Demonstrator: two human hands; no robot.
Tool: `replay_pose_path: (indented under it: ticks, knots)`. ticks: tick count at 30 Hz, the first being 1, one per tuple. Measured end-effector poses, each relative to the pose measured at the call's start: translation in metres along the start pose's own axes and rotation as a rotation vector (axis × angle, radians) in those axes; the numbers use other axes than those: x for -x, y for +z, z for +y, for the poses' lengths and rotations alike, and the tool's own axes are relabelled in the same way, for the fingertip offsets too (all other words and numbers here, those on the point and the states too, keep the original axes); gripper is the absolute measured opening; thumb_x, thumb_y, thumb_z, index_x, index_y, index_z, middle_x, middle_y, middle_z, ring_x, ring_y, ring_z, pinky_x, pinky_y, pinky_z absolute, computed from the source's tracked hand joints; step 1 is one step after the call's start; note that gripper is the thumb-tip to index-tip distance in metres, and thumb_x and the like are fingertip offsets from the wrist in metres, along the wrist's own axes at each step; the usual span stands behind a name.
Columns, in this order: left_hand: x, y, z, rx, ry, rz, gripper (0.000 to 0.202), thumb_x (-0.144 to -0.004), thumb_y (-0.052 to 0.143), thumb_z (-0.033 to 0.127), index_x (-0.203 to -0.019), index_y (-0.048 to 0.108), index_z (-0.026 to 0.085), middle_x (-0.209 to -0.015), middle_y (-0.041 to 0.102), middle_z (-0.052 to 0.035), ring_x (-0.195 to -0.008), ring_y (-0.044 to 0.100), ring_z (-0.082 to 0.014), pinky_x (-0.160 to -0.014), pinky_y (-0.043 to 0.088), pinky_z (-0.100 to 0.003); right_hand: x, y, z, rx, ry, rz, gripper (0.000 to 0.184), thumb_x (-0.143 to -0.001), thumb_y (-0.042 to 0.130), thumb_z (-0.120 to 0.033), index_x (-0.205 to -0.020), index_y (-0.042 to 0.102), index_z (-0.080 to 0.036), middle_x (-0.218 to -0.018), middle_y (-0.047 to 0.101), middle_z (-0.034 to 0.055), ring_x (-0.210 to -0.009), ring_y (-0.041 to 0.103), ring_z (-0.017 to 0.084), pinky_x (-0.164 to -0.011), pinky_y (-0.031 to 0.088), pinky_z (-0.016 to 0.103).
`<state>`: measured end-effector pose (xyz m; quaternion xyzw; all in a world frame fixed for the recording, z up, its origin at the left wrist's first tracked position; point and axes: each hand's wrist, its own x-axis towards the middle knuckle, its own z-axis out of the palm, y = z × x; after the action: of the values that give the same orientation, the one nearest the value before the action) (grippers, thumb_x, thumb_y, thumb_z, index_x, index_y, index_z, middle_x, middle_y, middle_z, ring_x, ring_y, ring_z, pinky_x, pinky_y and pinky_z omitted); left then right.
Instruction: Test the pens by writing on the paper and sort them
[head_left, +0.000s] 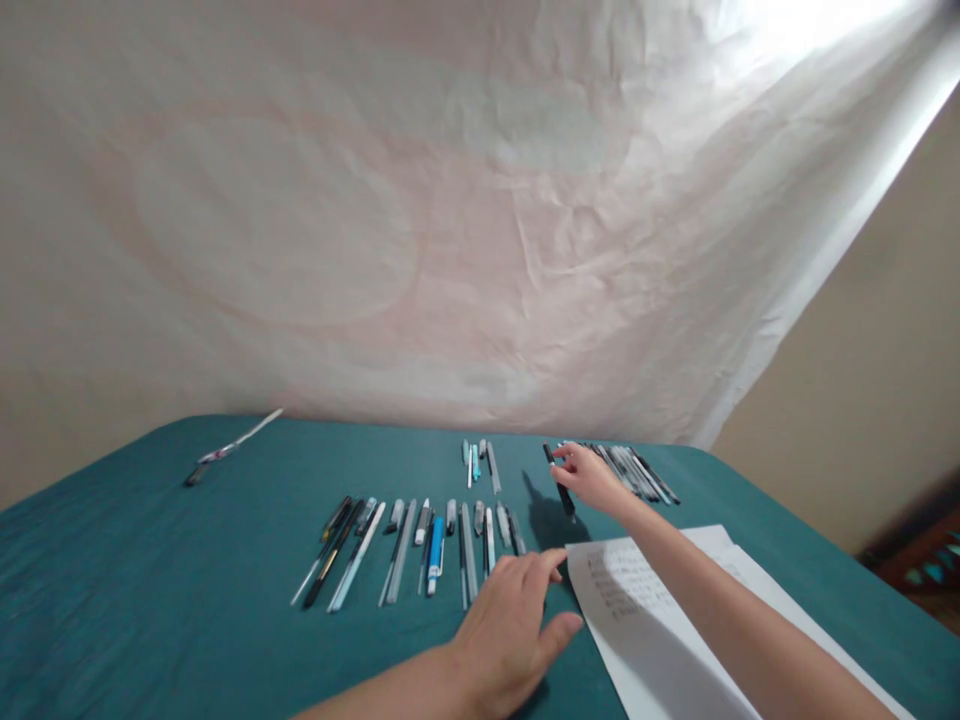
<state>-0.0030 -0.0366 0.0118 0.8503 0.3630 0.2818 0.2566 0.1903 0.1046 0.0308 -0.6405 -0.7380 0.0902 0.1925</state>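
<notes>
My right hand (592,478) is stretched out over the teal table (150,560) and grips a black pen (559,482), which points down toward the cloth. Right behind it lies a tight group of dark and grey pens (637,472). My left hand (510,625) rests flat on the table, fingers spread, holding nothing, its fingertips at the left edge of a white sheet of paper (660,640) with handwritten lines. Just beyond the left hand lies a row of several pens and markers (405,550), black, grey, white and blue.
A small cluster of short pens (480,462) lies farther back in the middle. A single long white pen (232,446) lies alone at the far left. A crumpled white sheet (450,220) hangs behind the table. A beige wall (862,420) is at right.
</notes>
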Motion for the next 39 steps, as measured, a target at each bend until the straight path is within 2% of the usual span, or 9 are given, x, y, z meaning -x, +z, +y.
replay_pose_path:
  ticks: [3,6,12,18,23,28,35,39]
  knots:
    - [0.0,-0.001,0.002,-0.05,0.019,0.007,0.035,-0.085,0.047,0.031,-0.118,0.042,0.022,-0.112,0.054,-0.005,-0.101,0.045,-0.0219,-0.091,0.034,-0.037,-0.026,0.006,0.012,0.139,0.05,0.024,0.025,-0.078,0.051,-0.02,-0.102,0.056,-0.014,-0.08,0.065,0.0073,-0.08,0.058,0.018,-0.067,0.037,0.023]
    - [0.0,-0.002,0.002,-0.095,0.038,-0.004,0.026,-0.085,0.046,0.028,-0.111,0.048,0.022,-0.108,0.056,-0.0041,-0.098,0.047,-0.0209,-0.09,0.034,-0.036,-0.036,0.017,0.018,0.251,0.093,0.018,0.023,-0.079,0.049,-0.017,-0.1,0.057,-0.014,-0.091,0.064,0.0123,-0.09,0.058,0.021,-0.072,0.037,0.025]
    - [-0.002,0.0,-0.001,-0.141,0.071,-0.059,0.022,-0.083,0.047,0.019,-0.105,0.049,0.022,-0.099,0.059,-0.0027,-0.091,0.051,-0.0181,-0.087,0.033,-0.035,-0.044,0.035,0.027,0.427,0.133,-0.011,0.023,-0.083,0.041,-0.015,-0.1,0.057,-0.012,-0.099,0.061,0.0166,-0.096,0.056,0.023,-0.077,0.037,0.027]
    - [-0.002,0.0,-0.002,-0.141,0.078,-0.06,0.023,-0.082,0.045,0.016,-0.104,0.049,0.022,-0.099,0.058,-0.0036,-0.091,0.051,-0.018,-0.087,0.032,-0.034,-0.042,0.037,0.034,0.494,0.132,0.015,0.025,-0.085,0.039,-0.019,-0.103,0.056,-0.013,-0.105,0.056,0.0157,-0.095,0.056,0.022,-0.076,0.038,0.027]
    - [-0.002,0.0,-0.002,-0.128,0.095,-0.058,0.024,-0.081,0.046,0.015,-0.103,0.05,0.021,-0.099,0.059,-0.005,-0.091,0.051,-0.019,-0.087,0.032,-0.035,-0.036,0.034,0.035,0.497,0.145,0.051,0.025,-0.087,0.038,-0.023,-0.104,0.054,-0.014,-0.105,0.054,0.015,-0.093,0.057,0.023,-0.073,0.039,0.029]
    - [-0.002,0.001,-0.002,-0.125,0.11,-0.045,0.023,-0.081,0.046,0.014,-0.102,0.051,0.021,-0.098,0.059,-0.0038,-0.091,0.051,-0.018,-0.086,0.032,-0.034,-0.034,0.032,0.033,0.467,0.171,0.06,0.024,-0.086,0.04,-0.021,-0.104,0.052,-0.013,-0.103,0.055,0.0158,-0.093,0.058,0.024,-0.072,0.039,0.03]
    - [-0.002,-0.001,-0.001,-0.175,0.126,-0.059,0.015,-0.083,0.045,0.016,-0.095,0.053,0.021,-0.095,0.059,-0.0031,-0.09,0.051,-0.0168,-0.085,0.033,-0.032,-0.025,0.027,0.014,0.351,0.137,0.056,0.027,-0.084,0.044,-0.026,-0.107,0.05,-0.013,-0.109,0.053,0.0176,-0.096,0.055,0.025,-0.074,0.038,0.031]
    - [-0.001,-0.001,-0.003,-0.183,0.141,-0.054,0.015,-0.083,0.045,0.017,-0.095,0.053,0.02,-0.094,0.058,-0.0035,-0.089,0.051,-0.0173,-0.082,0.034,-0.031,-0.005,0.026,-0.01,0.223,0.024,-0.045,0.031,-0.082,0.047,-0.036,-0.104,0.051,-0.015,-0.088,0.062,0.0082,-0.082,0.059,0.018,-0.067,0.039,0.025]
